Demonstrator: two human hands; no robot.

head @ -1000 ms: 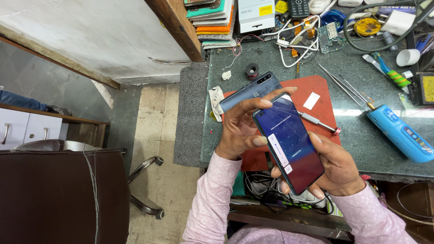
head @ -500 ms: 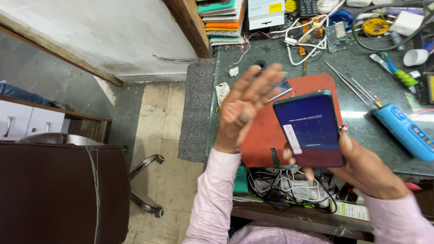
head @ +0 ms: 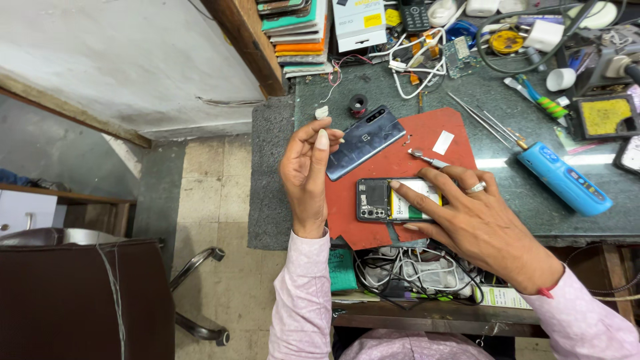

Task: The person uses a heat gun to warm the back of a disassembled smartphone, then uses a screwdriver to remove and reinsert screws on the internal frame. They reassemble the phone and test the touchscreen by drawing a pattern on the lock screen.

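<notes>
An opened phone lies on a red mat with its back off, showing its circuit board and battery. My right hand rests on it with fingers spread, the fingertips pressing on the battery area. My left hand hovers upright just left of the mat, fingers and thumb pinched together; I cannot see anything in the pinch. The phone's dark blue back cover lies at the mat's upper left, just beyond my left fingertips. A small metal-tipped tool lies on the mat above the phone.
A blue handheld device and long tweezers lie right of the mat. A black spool, tangled cables, chargers and a yellow sponge tray crowd the back. Books are stacked at the far left; a chair stands on the floor.
My right hand has brought the phone down from mid-air, screen up, and laid it open side up on the mat. My left hand has left the phone and closed into a pinch.
</notes>
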